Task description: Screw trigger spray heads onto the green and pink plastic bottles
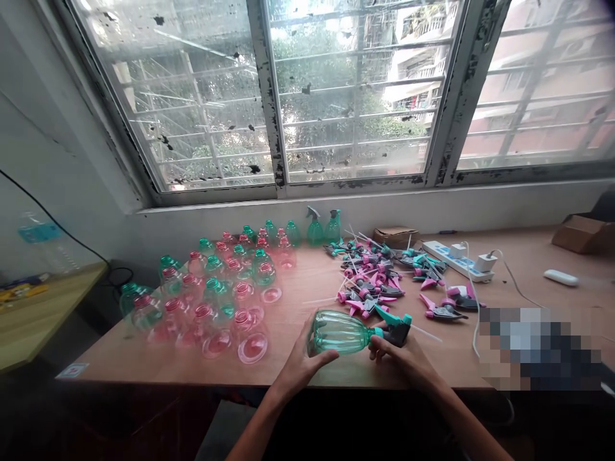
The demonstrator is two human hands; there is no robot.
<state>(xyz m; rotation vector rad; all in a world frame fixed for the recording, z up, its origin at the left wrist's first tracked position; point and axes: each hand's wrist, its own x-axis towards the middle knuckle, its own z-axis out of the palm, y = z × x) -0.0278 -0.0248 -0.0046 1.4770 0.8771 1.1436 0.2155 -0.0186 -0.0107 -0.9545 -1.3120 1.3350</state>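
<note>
A clear green spray bottle [342, 332] lies on its side just above the near edge of the wooden table [293, 291]. My left hand [302, 363] wraps round its base. My right hand [400, 354] is closed at the neck, on the teal trigger sprayer head [394, 324] fitted there. A thin dip tube sticks out to the right of the head.
Several empty pink and green bottles [216, 294] stand on the left half of the table. A heap of pink and teal trigger heads [384, 275] lies at the centre right. A power strip [456, 257], cardboard boxes [583, 234] and a blurred patch lie to the right. Two assembled green sprayers [323, 227] stand by the wall.
</note>
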